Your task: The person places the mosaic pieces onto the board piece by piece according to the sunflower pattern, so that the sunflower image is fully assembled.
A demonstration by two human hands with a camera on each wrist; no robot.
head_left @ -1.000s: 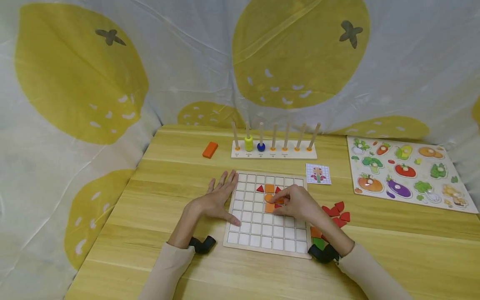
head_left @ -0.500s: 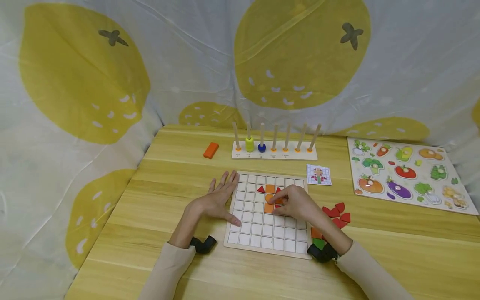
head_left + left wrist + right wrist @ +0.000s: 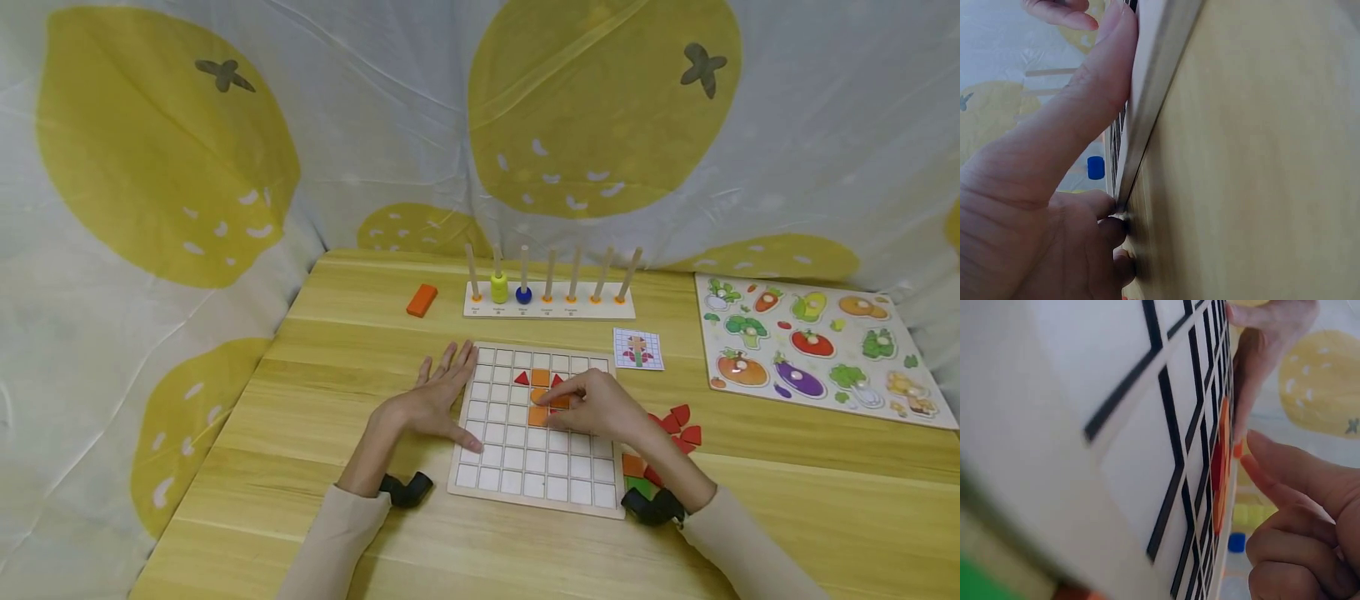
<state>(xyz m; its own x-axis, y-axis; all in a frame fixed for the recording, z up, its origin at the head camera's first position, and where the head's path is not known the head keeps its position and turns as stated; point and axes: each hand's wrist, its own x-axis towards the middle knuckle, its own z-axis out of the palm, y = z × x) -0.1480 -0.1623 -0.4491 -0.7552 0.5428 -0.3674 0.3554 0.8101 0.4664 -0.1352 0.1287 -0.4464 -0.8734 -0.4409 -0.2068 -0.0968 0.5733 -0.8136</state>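
Observation:
A pale wooden grid board (image 3: 513, 459) lies in front of me. My left hand (image 3: 427, 408) is spread at its left edge; in the left wrist view, the thumb (image 3: 1100, 72) lies along the rim. Over the board's middle is my right hand (image 3: 603, 408), thumb and index finger apart with nothing visible between them, other fingers curled. Near those fingertips sit an orange square (image 3: 540, 377), another orange piece (image 3: 537, 416) and a red triangle (image 3: 522, 379). The hand partly covers further orange and red pieces. In the right wrist view, the fingertips (image 3: 1259, 442) appear just off the board.
Loose red pieces (image 3: 681, 414), an orange piece (image 3: 633, 465) and a green piece (image 3: 639, 487) lie right of the board. Beyond it are a pattern card (image 3: 638, 348), a peg stand (image 3: 600, 310) and an orange block (image 3: 422, 301). A vegetable puzzle (image 3: 757, 333) lies far right.
My right wrist and forearm have shifted slightly to the right, while its fingertips stay over nearly the same cells. The left hand and the visible board pieces have not noticeably moved.

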